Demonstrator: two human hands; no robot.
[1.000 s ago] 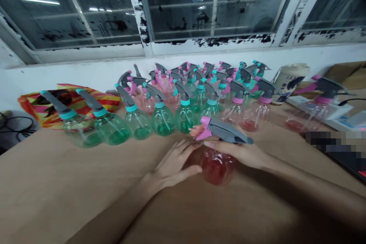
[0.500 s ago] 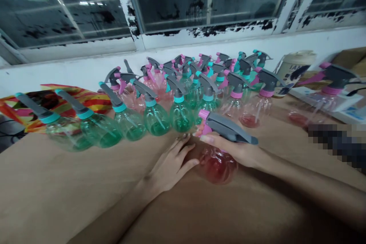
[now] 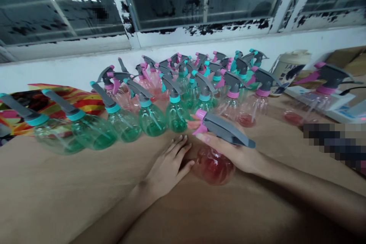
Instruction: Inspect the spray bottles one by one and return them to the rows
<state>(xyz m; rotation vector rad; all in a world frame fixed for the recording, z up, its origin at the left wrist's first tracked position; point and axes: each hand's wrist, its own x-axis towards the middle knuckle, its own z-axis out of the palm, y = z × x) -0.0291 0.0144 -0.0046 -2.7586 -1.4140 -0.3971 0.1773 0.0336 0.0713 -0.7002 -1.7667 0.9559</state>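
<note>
My right hand point(image 3: 237, 154) is wrapped round the neck of a pink spray bottle point(image 3: 213, 167) that stands on the brown tabletop point(image 3: 71, 198). Its grey spray head with a pink trigger point(image 3: 223, 129) points to the right over my hand. My left hand point(image 3: 168, 167) lies flat on the table just left of the bottle, fingers stretched out, its fingertips close to the bottle's side. Behind them stand several green and pink spray bottles point(image 3: 174, 110) in rows.
A striped red and yellow bag point(image 3: 71, 101) lies at the far left by the white wall. At the right stand a cream jar point(image 3: 288, 70), another pink spray bottle point(image 3: 320, 91) on a white box, and cardboard boxes. Windows run above.
My left hand has come off the bottle's side and settled flat on the table. The view has shifted a little; the right hand keeps its grip.
</note>
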